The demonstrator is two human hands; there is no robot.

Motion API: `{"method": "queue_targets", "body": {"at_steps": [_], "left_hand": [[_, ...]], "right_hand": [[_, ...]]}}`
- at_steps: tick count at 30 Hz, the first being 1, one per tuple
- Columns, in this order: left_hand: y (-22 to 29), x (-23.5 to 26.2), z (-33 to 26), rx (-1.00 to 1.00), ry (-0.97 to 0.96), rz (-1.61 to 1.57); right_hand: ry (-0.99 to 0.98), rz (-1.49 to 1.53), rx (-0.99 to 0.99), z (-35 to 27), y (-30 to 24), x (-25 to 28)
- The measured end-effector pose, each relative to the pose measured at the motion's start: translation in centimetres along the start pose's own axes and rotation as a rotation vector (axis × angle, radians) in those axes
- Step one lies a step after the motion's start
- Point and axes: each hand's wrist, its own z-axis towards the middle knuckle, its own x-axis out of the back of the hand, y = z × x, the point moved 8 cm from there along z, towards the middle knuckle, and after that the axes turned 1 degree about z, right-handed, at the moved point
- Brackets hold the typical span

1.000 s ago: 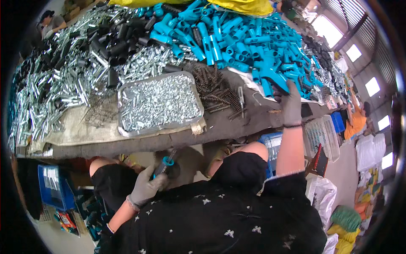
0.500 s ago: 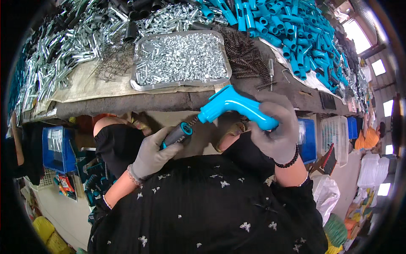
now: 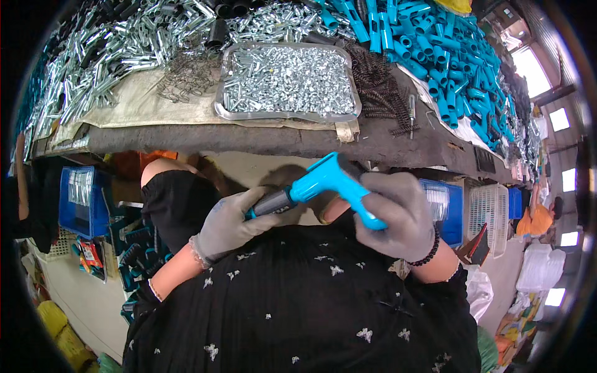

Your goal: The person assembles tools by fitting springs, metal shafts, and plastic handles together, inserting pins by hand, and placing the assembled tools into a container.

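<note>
In my gloved left hand (image 3: 227,227) is a dark grey cylindrical grip (image 3: 272,202) with a blue end, my fingers closed round it. My gloved right hand (image 3: 401,217) grasps a glossy blue pistol-shaped plastic handle (image 3: 333,179) by its bent part. The narrow end of the blue handle meets the open end of the grey grip, and the two parts lie in line in front of my body. No spring shows between them now; whether one is inside is hidden.
On the bench ahead, a metal tray (image 3: 219,105) holds many small silver parts. Around it lie silver tubes (image 3: 140,53), dark coil springs (image 3: 379,93), a thin screwdriver (image 3: 411,115) and blue plastic handles (image 3: 448,74). Below stand blue crates (image 3: 78,224) and a white basket (image 3: 488,214).
The blue handle has come down and left against the grey grip. The spring that showed between them is out of sight. My right hand has lowered with the handle.
</note>
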Motion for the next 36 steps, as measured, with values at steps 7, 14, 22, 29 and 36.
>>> {"method": "queue_targets", "body": {"at_steps": [7, 14, 22, 29, 36], "left_hand": [[0.9, 0.2, -1.3, -0.059, -0.162, -0.136], [2.2, 0.4, -2.8, -0.165, -0.034, 0.152], [2.5, 0.0, -5.0, -0.21, 0.053, 0.343], [4.4, -0.8, -5.3, -0.32, 0.097, 0.499], [0.1, -2.9, -4.1, -0.047, -0.106, 0.037]], "right_hand": [[-0.171, 0.294, -0.058, 1.9, 0.7, -1.4], [-0.179, 0.254, -0.119, -0.3, 0.9, -2.8], [-0.313, -0.009, -0.207, -1.9, -0.6, -3.3], [-0.408, 0.731, -0.795, -5.5, 3.6, -6.2], [0.283, 0.787, -0.284, -2.9, 0.1, -3.7]]}}
